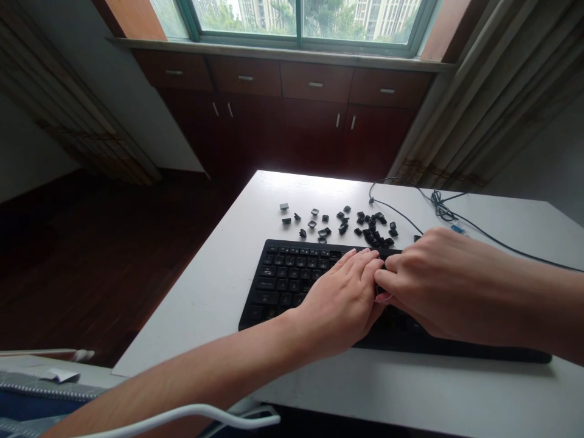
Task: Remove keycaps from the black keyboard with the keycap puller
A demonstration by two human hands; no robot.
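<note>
A black keyboard [269,285] lies on the white table, its left keys in place and its middle covered by my hands. My left hand [347,295] rests flat across the keyboard, fingers stretched out and close together. Against its fingertips, my right hand [424,280] is closed in a fist over the keys. A thin, light, wire-like edge shows below the right fingers; what they grip is mostly hidden. Behind the keyboard lie several loose black keycaps [312,224], scattered at the left and heaped in a pile [374,236] at the right.
A black cable [493,230] runs over the table's right side, with a bundled knot [440,207]. A small blue item [457,227] lies near it. At the lower left are a white curved bar [201,410] and blue-grey zipped fabric [41,392]. Cabinets [283,121] stand beyond the table.
</note>
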